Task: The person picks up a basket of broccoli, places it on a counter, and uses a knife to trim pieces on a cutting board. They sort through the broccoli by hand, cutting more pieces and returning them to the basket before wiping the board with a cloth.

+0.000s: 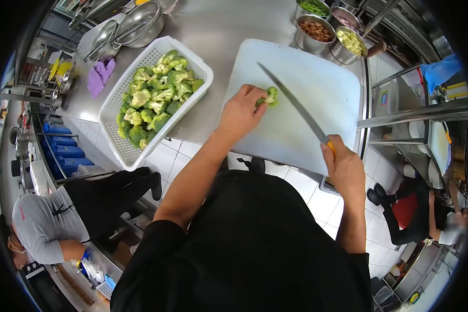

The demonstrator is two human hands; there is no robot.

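Broccoli florets [153,96] in white basket [120,143]

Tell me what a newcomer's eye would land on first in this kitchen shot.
First, the long knife in the right hand, its blade slanting across the white cutting board toward a broccoli floret pinned under the left hand. Next, the white basket heaped with green broccoli pieces, left of the board on the steel counter. Beyond the board's far right corner stand round metal containers of other ingredients.
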